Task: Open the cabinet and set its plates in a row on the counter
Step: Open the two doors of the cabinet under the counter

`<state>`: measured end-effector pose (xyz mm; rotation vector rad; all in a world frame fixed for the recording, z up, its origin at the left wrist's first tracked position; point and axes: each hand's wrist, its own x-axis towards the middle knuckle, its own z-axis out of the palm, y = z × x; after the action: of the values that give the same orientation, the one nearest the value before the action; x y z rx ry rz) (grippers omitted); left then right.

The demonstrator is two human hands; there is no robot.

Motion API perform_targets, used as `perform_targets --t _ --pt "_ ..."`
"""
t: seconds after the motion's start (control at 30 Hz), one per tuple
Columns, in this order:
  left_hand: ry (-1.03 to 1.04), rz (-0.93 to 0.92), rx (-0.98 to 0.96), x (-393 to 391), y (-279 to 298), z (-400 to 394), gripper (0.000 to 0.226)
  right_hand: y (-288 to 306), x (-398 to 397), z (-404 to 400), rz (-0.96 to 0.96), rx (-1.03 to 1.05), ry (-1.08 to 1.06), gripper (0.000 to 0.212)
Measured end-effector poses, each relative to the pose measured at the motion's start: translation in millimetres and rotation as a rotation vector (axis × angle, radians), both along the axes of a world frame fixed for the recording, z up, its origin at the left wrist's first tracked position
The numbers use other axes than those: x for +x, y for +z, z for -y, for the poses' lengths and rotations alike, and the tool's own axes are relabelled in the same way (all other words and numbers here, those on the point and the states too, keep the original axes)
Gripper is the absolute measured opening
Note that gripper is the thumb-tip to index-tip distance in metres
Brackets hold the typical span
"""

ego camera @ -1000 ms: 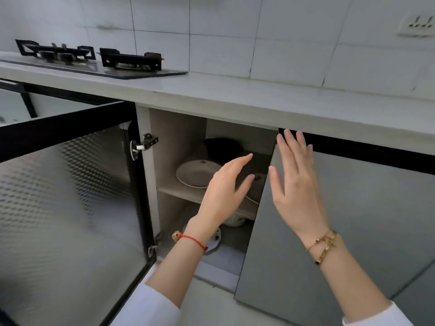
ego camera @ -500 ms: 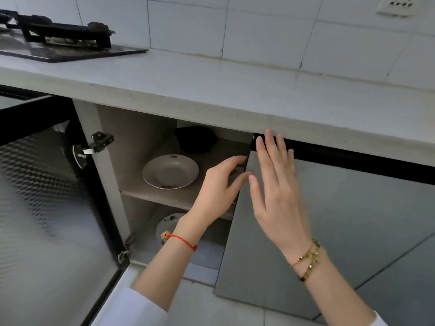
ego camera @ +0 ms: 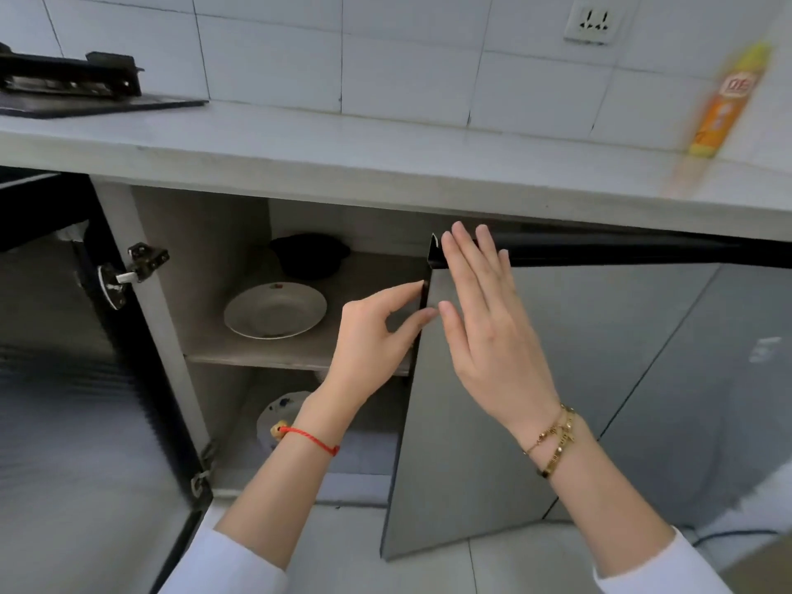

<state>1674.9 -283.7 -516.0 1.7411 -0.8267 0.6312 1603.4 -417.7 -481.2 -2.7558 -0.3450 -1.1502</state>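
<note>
- Left hand [ego camera: 368, 336]: fingertips pinch free edge of grey cabinet door [ego camera: 493, 422].
- Right hand [ego camera: 484, 332]: fingers straight, flat on door front.
- White plate [ego camera: 275, 309] on upper shelf inside, counter [ego camera: 385, 152] above.

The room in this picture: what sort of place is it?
Most likely a home kitchen. A gas stove sits on a pale counter against white wall tiles, and the open cabinet below holds a white plate and a dark pot.

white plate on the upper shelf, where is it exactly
In the head view the white plate lies flat on the cabinet's upper shelf, in front of a black pot and left of the left hand.
</note>
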Motion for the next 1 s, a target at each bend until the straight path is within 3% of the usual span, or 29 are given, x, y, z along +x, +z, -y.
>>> perform_targets --t 0.43,1.0 --pt "-0.318 0.149 -0.141 -98 -9 4 0.041 -2 -123 -4 0.060 0.077 -0.089 0.056" --pt "-0.692 0.181 -0.029 -193 -19 78 0.049 -1 -248 39 0.186 0.178 -0.388 0.056"
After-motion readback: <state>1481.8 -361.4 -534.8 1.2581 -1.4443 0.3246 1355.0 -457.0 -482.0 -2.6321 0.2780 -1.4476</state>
